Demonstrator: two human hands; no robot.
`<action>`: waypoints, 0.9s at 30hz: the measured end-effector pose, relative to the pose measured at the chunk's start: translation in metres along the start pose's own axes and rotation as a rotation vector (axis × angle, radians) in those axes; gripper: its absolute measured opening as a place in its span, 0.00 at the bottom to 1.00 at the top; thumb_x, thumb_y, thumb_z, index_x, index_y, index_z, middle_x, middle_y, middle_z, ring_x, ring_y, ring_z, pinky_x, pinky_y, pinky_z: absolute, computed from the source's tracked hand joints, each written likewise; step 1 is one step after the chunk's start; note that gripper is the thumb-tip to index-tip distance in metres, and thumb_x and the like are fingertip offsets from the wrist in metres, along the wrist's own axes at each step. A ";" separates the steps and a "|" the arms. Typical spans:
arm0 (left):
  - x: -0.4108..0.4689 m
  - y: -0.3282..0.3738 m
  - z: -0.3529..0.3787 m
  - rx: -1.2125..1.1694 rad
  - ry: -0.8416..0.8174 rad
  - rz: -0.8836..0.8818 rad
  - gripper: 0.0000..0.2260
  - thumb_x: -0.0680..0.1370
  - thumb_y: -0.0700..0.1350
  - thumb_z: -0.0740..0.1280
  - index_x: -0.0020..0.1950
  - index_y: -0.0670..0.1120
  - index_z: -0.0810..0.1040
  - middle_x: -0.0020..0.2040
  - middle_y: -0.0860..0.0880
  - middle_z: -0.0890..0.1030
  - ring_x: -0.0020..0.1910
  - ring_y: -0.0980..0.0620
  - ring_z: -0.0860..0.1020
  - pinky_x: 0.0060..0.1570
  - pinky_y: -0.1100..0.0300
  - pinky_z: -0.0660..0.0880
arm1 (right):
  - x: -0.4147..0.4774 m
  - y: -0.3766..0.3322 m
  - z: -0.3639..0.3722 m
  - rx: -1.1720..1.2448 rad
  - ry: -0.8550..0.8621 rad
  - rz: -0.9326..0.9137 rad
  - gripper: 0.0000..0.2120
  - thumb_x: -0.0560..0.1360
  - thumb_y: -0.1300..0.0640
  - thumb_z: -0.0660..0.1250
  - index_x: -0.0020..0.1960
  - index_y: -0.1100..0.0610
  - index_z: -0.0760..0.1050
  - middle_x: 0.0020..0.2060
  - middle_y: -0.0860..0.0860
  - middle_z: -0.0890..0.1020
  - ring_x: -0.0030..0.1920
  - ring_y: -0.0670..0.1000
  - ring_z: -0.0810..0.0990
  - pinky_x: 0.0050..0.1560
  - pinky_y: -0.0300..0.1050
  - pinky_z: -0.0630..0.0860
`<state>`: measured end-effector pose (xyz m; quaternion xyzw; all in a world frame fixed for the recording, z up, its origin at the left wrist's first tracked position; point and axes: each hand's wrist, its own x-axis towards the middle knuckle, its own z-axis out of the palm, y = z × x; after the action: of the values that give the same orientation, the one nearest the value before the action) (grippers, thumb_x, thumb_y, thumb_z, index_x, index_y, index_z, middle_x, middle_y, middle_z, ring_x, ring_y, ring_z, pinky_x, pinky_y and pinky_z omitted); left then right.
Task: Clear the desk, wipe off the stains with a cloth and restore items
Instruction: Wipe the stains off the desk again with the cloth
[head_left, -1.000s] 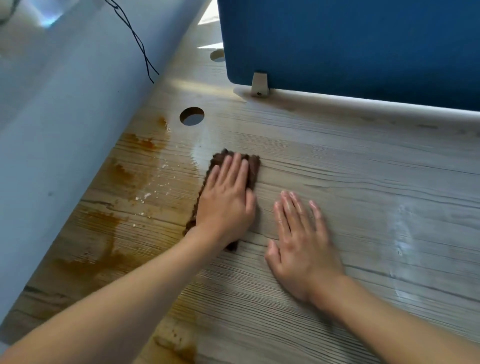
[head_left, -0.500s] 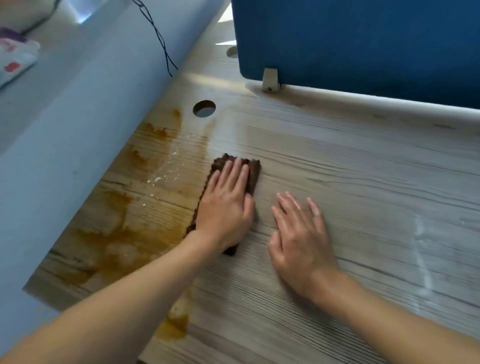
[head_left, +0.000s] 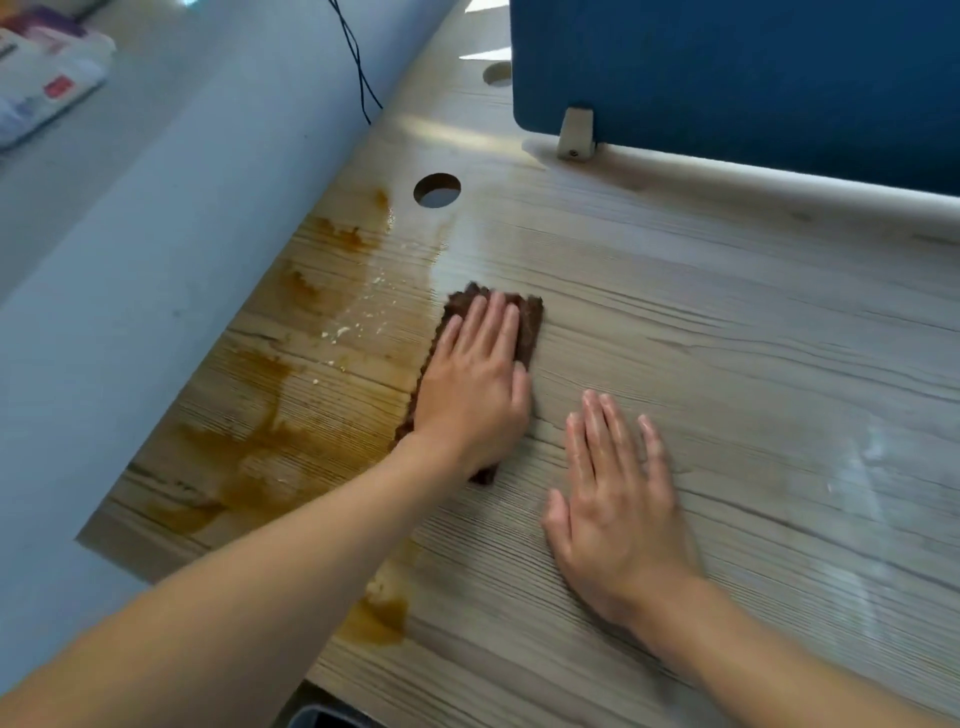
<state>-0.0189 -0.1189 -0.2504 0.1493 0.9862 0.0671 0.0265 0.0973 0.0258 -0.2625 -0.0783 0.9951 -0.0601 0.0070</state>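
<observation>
Presses left hand (head_left: 470, 400) flat on a brown cloth (head_left: 530, 322), fingers straight and together, thumb alongside. Open palm, no grip. Cloth under the palm and fingers, folded into a narrow strip on the desk (head_left: 727, 338). Far end poking out past the fingertips, near end showing by the wrist, scalloped edge visible along the hand's left side.

Rests right hand (head_left: 618, 509) flat on bare wood, just right of the cloth and a bit nearer the body. Fingers straight, slightly spread, holding nothing, clear of the cloth. Small gap between the two hands.

Left of the left hand: orange-brown stains (head_left: 260, 457) smeared over the wood out to the desk edge. Whether they reach the cloth's left edge, cannot tell. White crumbs (head_left: 343, 330) scattered just left of the left fingertips. Another stain patch (head_left: 379, 618) beside the left forearm, near the front edge.

Beyond the left fingertips: round cable hole (head_left: 437, 190), wet sheen between it and the cloth. Further beyond both hands: blue partition (head_left: 727, 67) standing on the desk, pale bracket (head_left: 576, 134) at its corner, second hole (head_left: 497, 73) just past that corner.

Right of the right hand: pale glossy streak (head_left: 872, 452) on the wood. Far left of and beyond the left hand, off the desk: thin black cable (head_left: 358, 67) hanging, printed packs (head_left: 41, 78), blurred.
</observation>
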 end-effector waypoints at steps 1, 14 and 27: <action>-0.027 0.002 0.000 0.007 -0.002 0.108 0.29 0.81 0.53 0.46 0.82 0.45 0.50 0.82 0.47 0.47 0.81 0.52 0.42 0.79 0.50 0.46 | 0.000 0.000 0.000 -0.002 0.001 0.001 0.34 0.77 0.46 0.52 0.76 0.67 0.61 0.77 0.64 0.60 0.78 0.60 0.56 0.75 0.66 0.57; 0.002 -0.024 -0.001 0.001 -0.027 -0.049 0.30 0.81 0.54 0.45 0.82 0.45 0.46 0.82 0.48 0.44 0.80 0.53 0.40 0.79 0.52 0.42 | 0.000 0.000 -0.003 -0.061 -0.027 0.006 0.34 0.78 0.45 0.48 0.78 0.65 0.56 0.78 0.61 0.56 0.80 0.58 0.51 0.76 0.64 0.54; -0.013 -0.044 -0.007 -0.042 -0.045 0.003 0.30 0.81 0.55 0.47 0.82 0.48 0.51 0.82 0.50 0.48 0.80 0.56 0.43 0.79 0.53 0.45 | 0.001 -0.002 -0.005 -0.085 -0.024 0.011 0.34 0.77 0.46 0.48 0.78 0.65 0.57 0.78 0.61 0.58 0.79 0.57 0.53 0.76 0.63 0.54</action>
<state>-0.0199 -0.1657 -0.2495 0.1519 0.9834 0.0846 0.0517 0.0967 0.0244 -0.2574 -0.0740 0.9970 -0.0165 0.0161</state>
